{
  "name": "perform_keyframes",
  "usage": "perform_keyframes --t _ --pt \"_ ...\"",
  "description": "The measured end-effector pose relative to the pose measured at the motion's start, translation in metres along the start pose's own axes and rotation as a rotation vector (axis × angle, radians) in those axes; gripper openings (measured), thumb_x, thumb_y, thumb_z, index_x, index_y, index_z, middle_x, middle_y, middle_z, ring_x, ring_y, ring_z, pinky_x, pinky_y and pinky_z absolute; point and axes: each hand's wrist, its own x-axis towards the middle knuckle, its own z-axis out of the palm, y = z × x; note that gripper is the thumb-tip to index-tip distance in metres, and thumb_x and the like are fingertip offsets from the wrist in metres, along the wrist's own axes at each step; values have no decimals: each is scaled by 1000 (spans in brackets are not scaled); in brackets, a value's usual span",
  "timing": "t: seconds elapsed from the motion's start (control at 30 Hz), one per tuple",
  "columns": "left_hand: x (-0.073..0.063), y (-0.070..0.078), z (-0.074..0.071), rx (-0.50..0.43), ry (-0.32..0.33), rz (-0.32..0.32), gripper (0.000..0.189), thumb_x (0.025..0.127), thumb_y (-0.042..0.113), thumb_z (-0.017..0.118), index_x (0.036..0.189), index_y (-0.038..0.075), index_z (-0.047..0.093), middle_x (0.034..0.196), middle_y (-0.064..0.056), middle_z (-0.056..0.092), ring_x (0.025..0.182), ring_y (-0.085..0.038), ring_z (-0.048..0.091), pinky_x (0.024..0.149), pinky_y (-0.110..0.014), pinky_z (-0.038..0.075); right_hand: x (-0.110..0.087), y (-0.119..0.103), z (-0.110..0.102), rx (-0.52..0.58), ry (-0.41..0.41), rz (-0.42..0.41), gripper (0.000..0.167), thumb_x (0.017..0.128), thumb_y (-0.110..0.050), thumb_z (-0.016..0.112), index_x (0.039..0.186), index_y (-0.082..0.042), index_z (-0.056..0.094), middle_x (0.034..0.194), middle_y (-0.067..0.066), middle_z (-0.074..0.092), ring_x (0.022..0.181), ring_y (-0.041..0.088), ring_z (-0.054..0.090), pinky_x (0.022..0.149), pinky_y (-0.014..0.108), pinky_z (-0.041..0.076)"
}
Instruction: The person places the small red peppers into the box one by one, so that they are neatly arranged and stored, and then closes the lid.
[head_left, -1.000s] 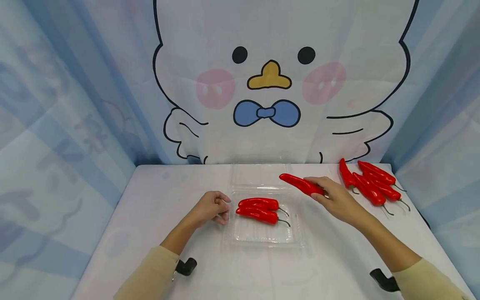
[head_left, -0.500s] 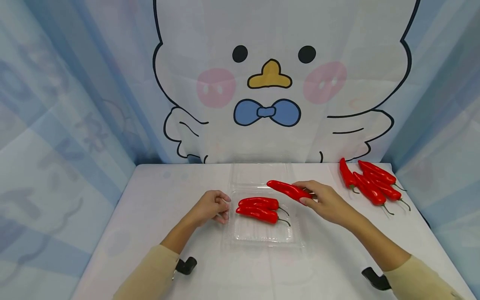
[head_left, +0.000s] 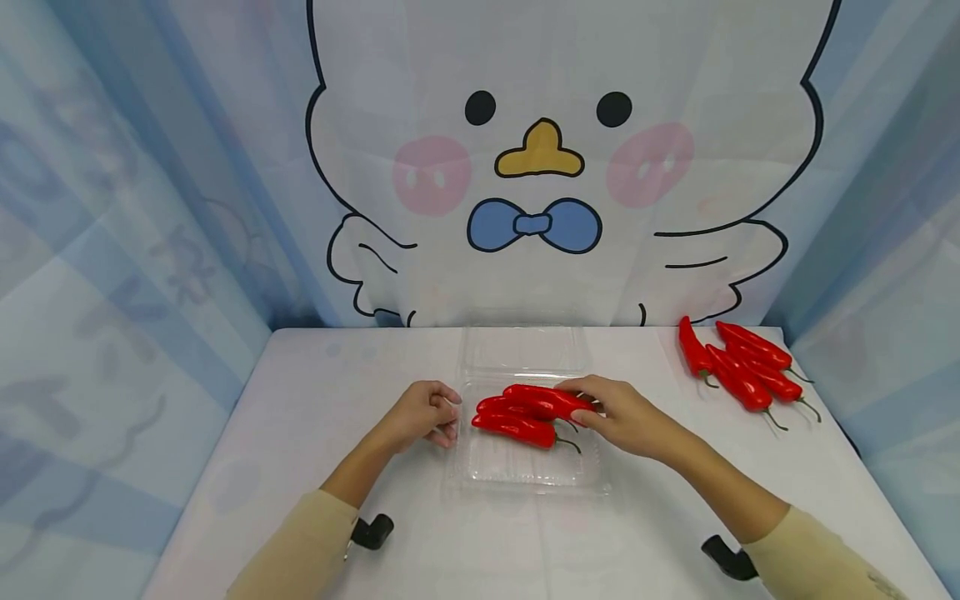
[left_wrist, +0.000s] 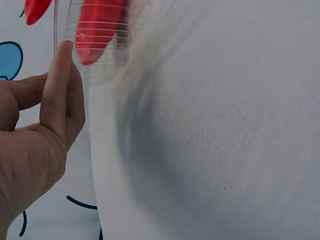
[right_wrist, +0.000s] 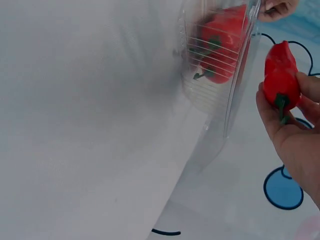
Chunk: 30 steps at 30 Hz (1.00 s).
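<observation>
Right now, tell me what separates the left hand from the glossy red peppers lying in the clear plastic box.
The side wall of the clear plastic box stands between the left hand and the red peppers, in the head and left wrist views.

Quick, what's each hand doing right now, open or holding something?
Left hand: open, holding nothing, fingertips at the clear container's edge.
Right hand: holding a red pepper over the container.
</observation>
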Motion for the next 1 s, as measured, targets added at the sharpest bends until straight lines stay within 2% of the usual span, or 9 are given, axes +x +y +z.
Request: perform_keyframes --t 0.3,0.47,0.73,0.87,1.0 --pt "-1 0 0 10 -1 6 22 98 0 66 119 -3 61 85 -15 67 63 -18 69 58 -31 64 6 -7 12 -16 -41 -15 42 98 -12 70 139 -12 62 123 3 69 105 17 66 87 27 62" --pt "0 0 0 8 -1 5 23 98 1 67 119 -3 61 85 -15 67 63 -18 69 58 -31 64 7 -11 18 -22 -72 -18 41 99 -13 69 139 -10 61 122 3 68 104 17 65 84 23 60" --pt "-2 1 0 0 -8 14 24 97 -1 67 119 -5 60 83 -14 65 61 -18 68 58 -31 64 9 -15 25 -41 -117 -22 41 97 -14 71 137 -10 63 128 6 66 114 21 60 86 25 59" --pt "-3 1 1 -4 -11 21 23 97 -3 65 120 -6 60 81 -13 65 60 -17 68 57 -31 64 10 -16 28 -52 -135 -35 39 97 -14 71 135 -9 65 126 5 67 112 20 60 85 24 59" --pt "-3 2 1 4 -1 11 23 97 -1 66 119 -5 60 83 -14 65 61 -18 68 58 -31 64 13 -19 32 -86 -150 -72 37 97 -15 71 133 -7 66 126 6 67 113 20 62 88 28 60"
